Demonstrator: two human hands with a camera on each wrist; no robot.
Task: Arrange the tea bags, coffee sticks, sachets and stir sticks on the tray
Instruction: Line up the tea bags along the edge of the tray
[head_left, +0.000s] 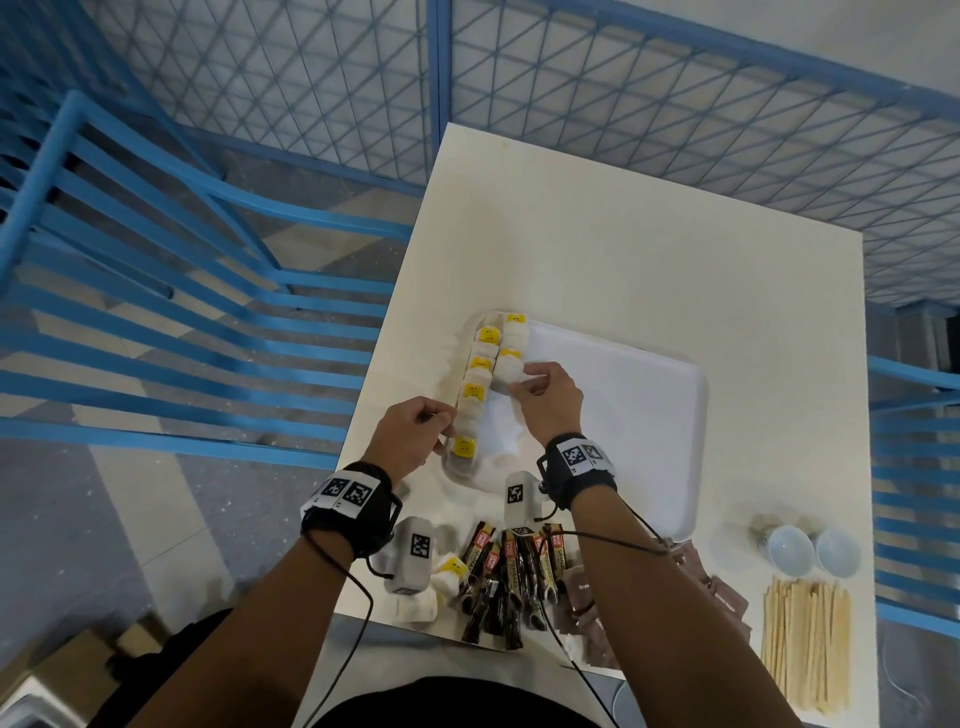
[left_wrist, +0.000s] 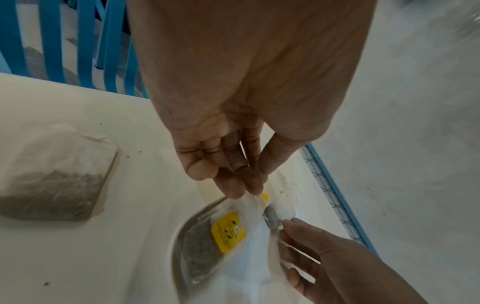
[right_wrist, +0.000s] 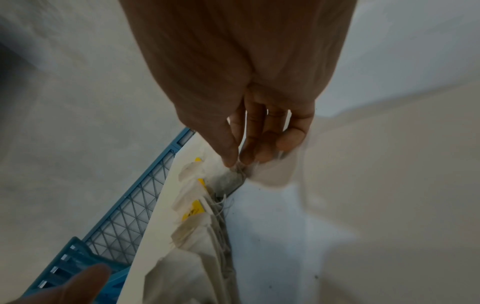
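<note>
From where I sit, my left hand (head_left: 410, 436) hangs at the left rim of the tray (head_left: 670, 415), its grip closed to a light pinch on the edge of a tea bag (head_left: 470, 415) in the outer row; the left wrist view shows fingertips (left_wrist: 249, 185) nipping the paper. These tea bags I judge very light, soft and easily torn, with loose strings that could snag a neighbour, so I would take them by the paper edge or the yellow tag (left_wrist: 228, 231), never squeezing the filled part. To the right, my right hand (head_left: 545, 397) pinches another bag (head_left: 506, 371) in the inner row at its corner, thumb against fingers. Both bags lie on the tray beneath and just ahead of the fingertips. Coffee sticks (head_left: 511, 577) and stir sticks (head_left: 805, 644) wait on the counter (head_left: 623, 249) near me.
</note>
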